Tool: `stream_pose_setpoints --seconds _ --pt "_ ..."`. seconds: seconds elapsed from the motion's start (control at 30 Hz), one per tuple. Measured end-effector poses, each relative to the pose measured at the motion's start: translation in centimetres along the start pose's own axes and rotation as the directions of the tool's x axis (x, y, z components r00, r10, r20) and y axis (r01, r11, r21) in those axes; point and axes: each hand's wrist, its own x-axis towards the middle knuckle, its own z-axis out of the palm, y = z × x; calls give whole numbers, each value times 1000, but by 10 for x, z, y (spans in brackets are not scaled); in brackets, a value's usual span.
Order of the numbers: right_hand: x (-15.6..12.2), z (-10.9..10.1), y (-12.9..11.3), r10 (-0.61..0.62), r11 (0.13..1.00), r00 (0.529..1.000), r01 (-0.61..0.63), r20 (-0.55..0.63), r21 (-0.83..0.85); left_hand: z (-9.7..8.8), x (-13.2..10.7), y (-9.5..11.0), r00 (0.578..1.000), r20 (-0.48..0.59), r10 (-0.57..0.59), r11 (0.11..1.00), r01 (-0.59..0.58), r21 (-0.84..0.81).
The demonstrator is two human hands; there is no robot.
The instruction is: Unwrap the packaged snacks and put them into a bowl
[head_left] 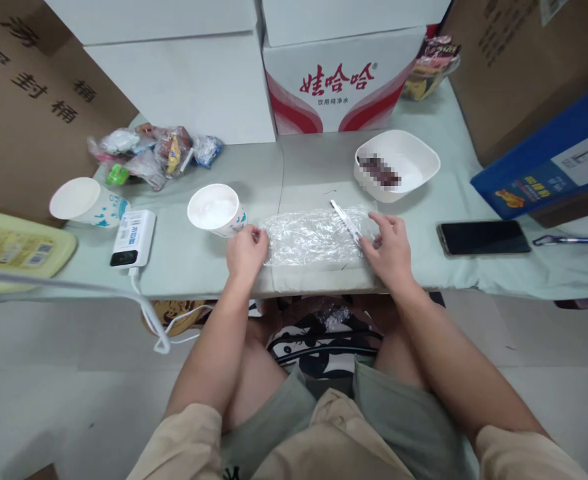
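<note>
A wrinkled sheet of clear plastic film (304, 239) lies flat at the front of the table, between my hands. My left hand (247, 255) is closed at the film's left edge, thumb and forefinger pinched on it. At the right edge rests my right hand (390, 252), thumb and forefinger apart. A slim white stick-like tool (345, 221) lies slantwise over the film, its lower end by my right thumb. Whether the thumb presses on it is unclear. Just beyond my left hand stands a white paper cup (217, 208).
A white bowl (414, 163) with blurred dark contents stands behind my right hand. Rightward lie a phone (484, 238) and a pen (567, 241). Leftward are a power bank (134, 237) with a cable, another paper cup (87, 200) and wrapped snacks (149, 152). Boxes (344, 80) line the back.
</note>
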Motion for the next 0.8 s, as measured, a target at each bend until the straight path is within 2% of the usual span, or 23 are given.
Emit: stream_pose_setpoints --seconds 0.1,0.2,0.33,0.4,0.47,0.53,0.63,0.7,0.77,0.8 --pt "-8 -3 0 -137 986 990 140 38 -86 2 -5 1 1000 -4 27 1000 -27 3" --pt "-27 -11 -8 -231 953 965 250 123 -171 5 -5 0 995 -1 97 992 -97 -82" --pt "-60 -35 -26 -246 913 921 325 302 -246 9 -1 2 974 165 152 972 -118 -202" --pt "-65 -48 -35 -231 908 909 329 347 -258 10 1 5 961 224 162 967 -109 -232" --pt "-57 -55 -44 -227 924 908 315 354 -218 11 1 7 951 244 190 950 -115 -291" --pt "-36 -51 -53 -249 946 898 306 364 -110 10 1 9 930 270 250 901 -121 -418" --pt "3 -26 -63 -296 953 867 300 401 54 5 0 13 877 340 339 790 -69 -610" --pt "22 -7 -66 -305 952 828 281 471 122 -2 -1 16 856 382 350 744 -6 -668" --pt "30 6 -66 -294 955 784 223 547 194 -11 -1 18 865 382 325 706 47 -707" --pt "31 10 -65 -276 957 782 172 559 233 -14 -1 19 881 364 302 680 69 -730"
